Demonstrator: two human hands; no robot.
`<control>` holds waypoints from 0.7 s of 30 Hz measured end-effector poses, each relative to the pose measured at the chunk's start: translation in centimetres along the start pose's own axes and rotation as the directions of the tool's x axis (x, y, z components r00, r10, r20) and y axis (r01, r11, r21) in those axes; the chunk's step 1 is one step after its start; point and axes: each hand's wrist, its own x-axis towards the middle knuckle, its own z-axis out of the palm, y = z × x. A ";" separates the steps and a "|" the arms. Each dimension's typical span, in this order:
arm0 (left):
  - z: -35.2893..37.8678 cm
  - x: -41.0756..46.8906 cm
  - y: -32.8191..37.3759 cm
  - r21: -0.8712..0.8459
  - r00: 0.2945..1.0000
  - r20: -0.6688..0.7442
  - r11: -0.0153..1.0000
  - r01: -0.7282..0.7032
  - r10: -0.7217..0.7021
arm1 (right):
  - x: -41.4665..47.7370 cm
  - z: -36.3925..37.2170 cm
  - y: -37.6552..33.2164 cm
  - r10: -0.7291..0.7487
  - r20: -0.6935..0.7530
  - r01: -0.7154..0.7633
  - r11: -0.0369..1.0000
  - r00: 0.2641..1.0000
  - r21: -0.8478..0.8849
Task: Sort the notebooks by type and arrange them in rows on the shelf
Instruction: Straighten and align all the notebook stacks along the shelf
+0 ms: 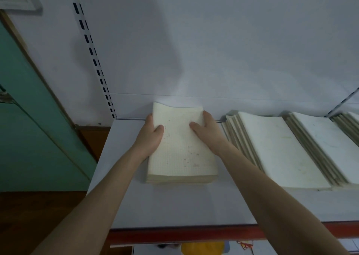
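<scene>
Cream grid-ruled notebook stack (pixel 182 147) resting on white shelf (pixel 174 204), left of fanned cream notebook rows (pixel 275 151). Left hand (pixel 150 138), right hand (pixel 208 136): fingers clamped on stack sides. Placement judged underway; squaring, release required next.

No text, label or number is legible on the notebooks (pixel 181 151) or shelf (pixel 174 202).

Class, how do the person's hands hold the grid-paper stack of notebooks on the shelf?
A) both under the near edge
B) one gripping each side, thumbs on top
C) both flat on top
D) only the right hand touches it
B: the left hand grips the stack of notebooks on its left side and the right hand on its right side, each thumb on top.
</scene>
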 end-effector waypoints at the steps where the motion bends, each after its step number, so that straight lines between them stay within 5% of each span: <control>1: 0.0 0.0 0.0 -0.004 1.000 0.004 1.000 0.005 -0.005 | -0.1 -0.1 -0.2 0.011 0.009 -0.011 1.000 1.000 -0.011; 7: -0.8 -1.3 -0.1 -0.023 0.999 -0.022 0.999 0.042 -0.042 | -2.2 -1.6 -1.1 0.039 0.036 -0.039 0.999 0.999 -0.002; 11: -2.0 -7.1 -0.9 0.089 0.983 0.070 0.980 -0.178 0.172 | -6.8 -3.9 0.3 -0.089 0.116 0.106 0.982 0.989 -0.156; 16: -2.6 -11.1 -3.0 0.301 0.942 0.307 0.926 -0.228 0.133 | -11.4 -4.7 2.3 -0.033 0.375 0.229 0.839 0.927 -0.493; 21: -2.6 -10.6 -3.5 0.363 0.947 0.286 0.898 -0.247 0.145 | -12.1 -4.3 2.2 -0.106 0.394 0.344 0.721 0.913 -0.602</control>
